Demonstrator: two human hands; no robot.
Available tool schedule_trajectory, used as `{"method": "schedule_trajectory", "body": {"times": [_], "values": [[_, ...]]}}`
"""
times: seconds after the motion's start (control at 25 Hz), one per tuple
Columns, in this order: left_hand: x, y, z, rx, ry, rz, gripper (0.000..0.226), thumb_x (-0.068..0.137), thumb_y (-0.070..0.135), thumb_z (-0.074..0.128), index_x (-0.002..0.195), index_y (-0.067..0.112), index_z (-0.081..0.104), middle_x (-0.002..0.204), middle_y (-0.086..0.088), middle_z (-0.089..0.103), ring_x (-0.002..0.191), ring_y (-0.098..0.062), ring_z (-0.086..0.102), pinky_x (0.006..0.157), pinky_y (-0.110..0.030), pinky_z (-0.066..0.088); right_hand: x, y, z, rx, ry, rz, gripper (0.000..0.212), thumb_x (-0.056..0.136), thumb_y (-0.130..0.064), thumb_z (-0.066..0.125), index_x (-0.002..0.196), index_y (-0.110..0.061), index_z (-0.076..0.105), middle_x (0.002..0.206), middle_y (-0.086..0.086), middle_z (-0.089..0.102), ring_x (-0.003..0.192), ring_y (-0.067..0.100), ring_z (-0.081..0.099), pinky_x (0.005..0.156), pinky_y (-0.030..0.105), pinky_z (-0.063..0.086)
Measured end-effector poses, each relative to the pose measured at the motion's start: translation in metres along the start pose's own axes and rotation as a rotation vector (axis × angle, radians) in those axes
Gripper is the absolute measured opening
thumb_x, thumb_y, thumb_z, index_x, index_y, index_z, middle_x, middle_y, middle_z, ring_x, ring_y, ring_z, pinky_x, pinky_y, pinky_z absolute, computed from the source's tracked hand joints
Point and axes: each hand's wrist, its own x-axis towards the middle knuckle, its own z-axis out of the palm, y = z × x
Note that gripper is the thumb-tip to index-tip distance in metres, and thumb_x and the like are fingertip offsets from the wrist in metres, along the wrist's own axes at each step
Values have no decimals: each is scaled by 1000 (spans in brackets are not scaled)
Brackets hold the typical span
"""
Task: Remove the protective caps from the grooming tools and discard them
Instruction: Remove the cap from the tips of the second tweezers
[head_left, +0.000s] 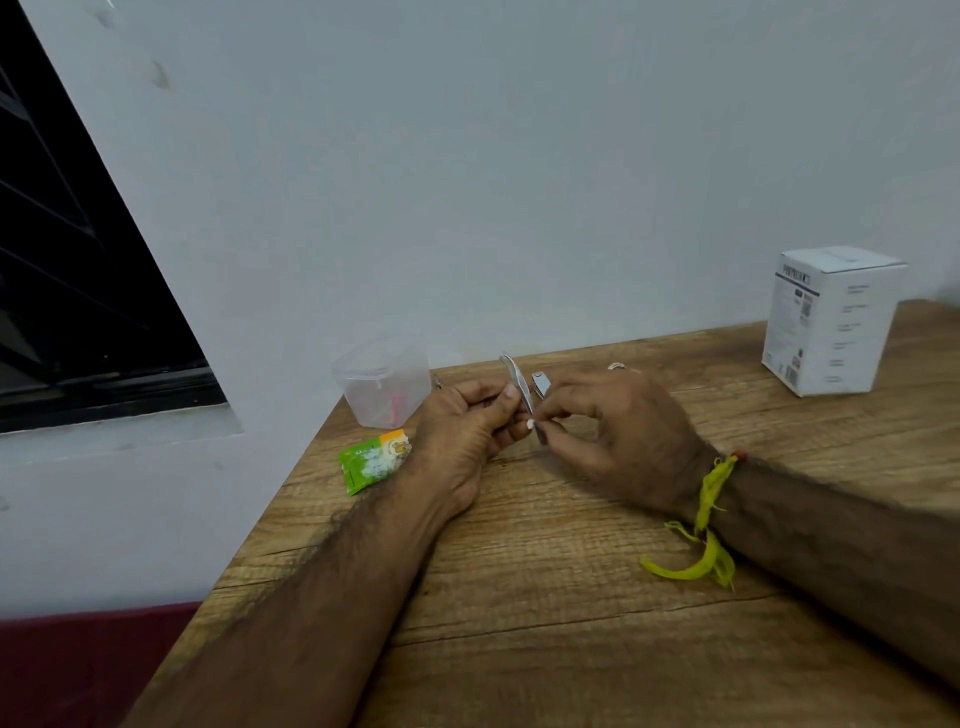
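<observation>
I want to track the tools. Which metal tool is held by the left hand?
The tweezers, gripped by the left hand; the nail clipper sits behind the right hand.

On your wooden table (545, 597) you see a clear plastic container (383, 382) near the wall, a green sachet (371, 462) just before it, and a white box (831, 322) far right.

A single head-worn view is given, aimed forward and down, tilted, close over the table (545, 597), with the wall (519, 182) seen just behind the table.
</observation>
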Motion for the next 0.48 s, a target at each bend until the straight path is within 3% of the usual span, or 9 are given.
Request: {"method": "schedule_trajectory", "body": {"times": [0.2,0.48], "values": [[-2,-4,1,138,-76,66,12,92,-1,63,92,5,74,74,-4,75,61,-8,68,60,-20,58,2,8,1,-18,80,52,19,84,-27,59,86,-17,75,86,-4,70,78,20,67,66,41,54],[-2,-6,2,180,-83,104,10,91,1,66,93,4,76,76,-6,75,63,-10,67,61,-22,58,3,6,0,-34,198,55,9,87,-20,67,87,-14,74,85,-4,68,75,17,64,66,40,54]]}}
